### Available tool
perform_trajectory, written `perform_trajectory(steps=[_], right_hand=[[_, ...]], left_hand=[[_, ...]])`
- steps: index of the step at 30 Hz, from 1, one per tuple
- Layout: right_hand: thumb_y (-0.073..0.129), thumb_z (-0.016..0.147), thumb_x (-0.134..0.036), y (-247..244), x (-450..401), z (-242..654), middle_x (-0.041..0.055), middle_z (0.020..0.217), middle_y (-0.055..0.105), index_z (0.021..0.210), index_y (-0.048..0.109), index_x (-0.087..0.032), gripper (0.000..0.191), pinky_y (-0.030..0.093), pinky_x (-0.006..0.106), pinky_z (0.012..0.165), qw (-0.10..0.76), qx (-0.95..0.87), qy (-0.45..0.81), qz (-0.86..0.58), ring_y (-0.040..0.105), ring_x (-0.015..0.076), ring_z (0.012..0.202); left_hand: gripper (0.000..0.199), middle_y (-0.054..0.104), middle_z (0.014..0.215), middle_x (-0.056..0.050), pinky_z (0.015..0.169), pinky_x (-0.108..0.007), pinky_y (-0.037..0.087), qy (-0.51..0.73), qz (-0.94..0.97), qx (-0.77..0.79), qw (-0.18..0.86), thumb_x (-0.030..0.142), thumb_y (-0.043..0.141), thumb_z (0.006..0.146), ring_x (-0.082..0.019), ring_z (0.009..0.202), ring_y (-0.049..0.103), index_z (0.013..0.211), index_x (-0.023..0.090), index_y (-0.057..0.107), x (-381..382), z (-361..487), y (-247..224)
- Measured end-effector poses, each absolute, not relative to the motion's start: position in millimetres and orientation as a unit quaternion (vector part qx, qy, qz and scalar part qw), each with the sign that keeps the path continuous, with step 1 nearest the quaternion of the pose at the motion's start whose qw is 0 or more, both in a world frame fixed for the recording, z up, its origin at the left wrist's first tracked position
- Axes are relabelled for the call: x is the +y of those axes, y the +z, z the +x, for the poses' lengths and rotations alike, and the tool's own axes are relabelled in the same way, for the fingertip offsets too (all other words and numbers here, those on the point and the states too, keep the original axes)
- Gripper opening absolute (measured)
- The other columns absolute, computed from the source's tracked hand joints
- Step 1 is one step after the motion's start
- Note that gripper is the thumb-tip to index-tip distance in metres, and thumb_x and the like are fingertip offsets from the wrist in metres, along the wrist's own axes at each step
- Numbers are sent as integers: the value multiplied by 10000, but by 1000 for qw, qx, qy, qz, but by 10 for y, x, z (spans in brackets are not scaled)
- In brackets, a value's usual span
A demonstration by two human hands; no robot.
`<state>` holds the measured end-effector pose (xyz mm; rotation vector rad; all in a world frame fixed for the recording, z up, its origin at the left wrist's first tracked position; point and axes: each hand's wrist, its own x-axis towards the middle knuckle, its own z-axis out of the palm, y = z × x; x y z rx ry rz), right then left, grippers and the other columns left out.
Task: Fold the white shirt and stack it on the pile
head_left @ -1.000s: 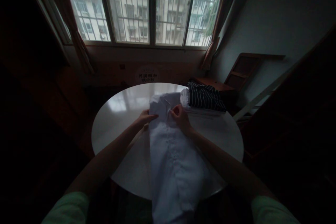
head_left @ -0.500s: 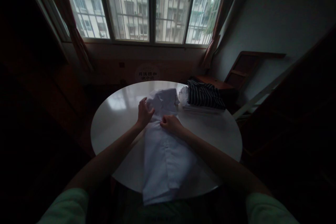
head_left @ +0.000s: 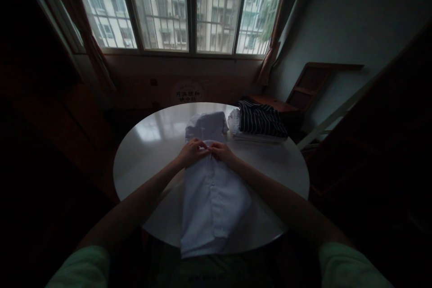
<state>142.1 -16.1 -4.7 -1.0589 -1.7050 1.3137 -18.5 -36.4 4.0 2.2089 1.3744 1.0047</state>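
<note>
Pinching a long white cloth garment (head_left: 216, 207) at mid-frame, the left hand (head_left: 192, 152) and right hand (head_left: 222, 153) nearly meet, each grip closed on fabric; the exact spot held is too dim to make out. The garment's near end overhangs the round, glossy white surface (head_left: 145, 162). Right of centre, black white-striped cloth (head_left: 261, 119) partly hides folded pale cloth (head_left: 233, 119).

Left hand (head_left: 191, 154) and right hand (head_left: 222, 153) meet on a white garment (head_left: 216, 211)

Fingertips close together, both hands pinch the cloth at the top of its front strip. The garment extends beyond the hands and back toward the wearer, reaching the near edge of a glossy, rounded white table (head_left: 145, 157). Ahead and right of the hands, black striped fabric (head_left: 261, 119) lies on white cloth (head_left: 234, 121). Farther ahead is a window (head_left: 162, 13).
</note>
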Motion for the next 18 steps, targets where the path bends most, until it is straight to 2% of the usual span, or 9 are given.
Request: perform_trajectory(steps=[8, 13, 18], right_hand=[[564, 603, -348, -44, -170, 1434, -81, 421, 405, 593, 497, -176, 184, 238, 190, 377, 372, -654, 546, -370, 337, 54, 372], [568, 617, -336, -27, -143, 1450, -87, 428, 375, 594, 487, -177, 179, 220, 189, 375, 345, -655, 567, -362, 316, 52, 379], [562, 648, -319, -15, -122, 1453, -85, 430, 385, 602, 478, -178, 170, 235, 193, 374, 333, -663, 562, -365, 326, 59, 379]], left_hand=[[155, 645, 671, -25, 590, -202, 402, 370, 797, 388, 278, 286, 628, 682, -121, 592, 540, 761, 183, 712, -265, -222, -7], [102, 668, 654, -36, 625, -227, 419, 376, 798, 401, 248, 228, 620, 677, -157, 632, 576, 707, 194, 711, -243, -220, -10], [83, 651, 680, -31, 707, -254, 409, 352, 800, 446, 194, 211, 623, 680, -168, 688, 550, 701, 207, 703, -239, -211, -17]])
